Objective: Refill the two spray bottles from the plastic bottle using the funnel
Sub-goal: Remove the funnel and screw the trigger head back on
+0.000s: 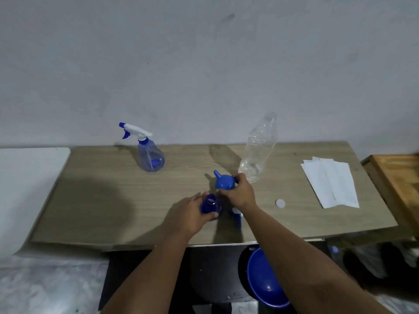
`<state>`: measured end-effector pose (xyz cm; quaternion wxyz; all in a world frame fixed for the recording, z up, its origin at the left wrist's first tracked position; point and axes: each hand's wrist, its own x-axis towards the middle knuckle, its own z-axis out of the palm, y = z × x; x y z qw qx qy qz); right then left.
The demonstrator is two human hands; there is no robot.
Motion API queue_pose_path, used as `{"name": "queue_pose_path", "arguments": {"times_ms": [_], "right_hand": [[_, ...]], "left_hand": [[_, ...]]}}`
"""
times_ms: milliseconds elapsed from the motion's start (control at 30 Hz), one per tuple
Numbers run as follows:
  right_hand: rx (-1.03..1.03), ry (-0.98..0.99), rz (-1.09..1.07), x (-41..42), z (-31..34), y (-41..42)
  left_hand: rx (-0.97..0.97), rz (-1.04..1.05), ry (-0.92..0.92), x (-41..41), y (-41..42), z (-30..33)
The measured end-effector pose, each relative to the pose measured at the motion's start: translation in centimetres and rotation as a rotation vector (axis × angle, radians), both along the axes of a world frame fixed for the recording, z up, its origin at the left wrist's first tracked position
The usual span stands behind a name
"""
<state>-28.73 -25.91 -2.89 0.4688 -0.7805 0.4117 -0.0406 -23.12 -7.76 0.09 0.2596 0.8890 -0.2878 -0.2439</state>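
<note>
No readable brand or writing on anything; clear plastic bottle at 1 o'clock on the table, uncapped, looks empty or nearly so, its white cap lying at 3 o'clock. Left hand curled round an open-necked blue spray bottle at table centre, contents not discernible; right hand grips the blue funnel just beyond it, spout pointing up toward 11. Second spray bottle, white-and-blue trigger fitted, stands at 10 o'clock; white papers at 3 o'clock

No readable text anywhere — spray bottles, plastic bottle, paper sheets all unmarked or blurred.
</note>
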Motion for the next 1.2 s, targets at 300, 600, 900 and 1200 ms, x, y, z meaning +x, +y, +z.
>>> {"name": "queue_pose_path", "arguments": {"times_ms": [300,600,900,1200], "right_hand": [[-0.282,0.236,0.168,1.4,2.3,-0.8],[-0.382,0.776,0.449,-4.8,3.5,-2.3],[-0.334,0.575,0.378,-4.3,3.0,-1.7],[0.207,-0.61,0.024,-1.6,12.2,0.8]], "left_hand": [[-0.002,0.012,0.065,0.1,-0.1,-0.3],[0.0,0.03,0.109,-0.2,0.4,-0.1],[0.003,0.05,0.103,-0.6,0.6,-0.3],[-0.063,0.023,0.099,-0.4,0.7,-0.6]]}}
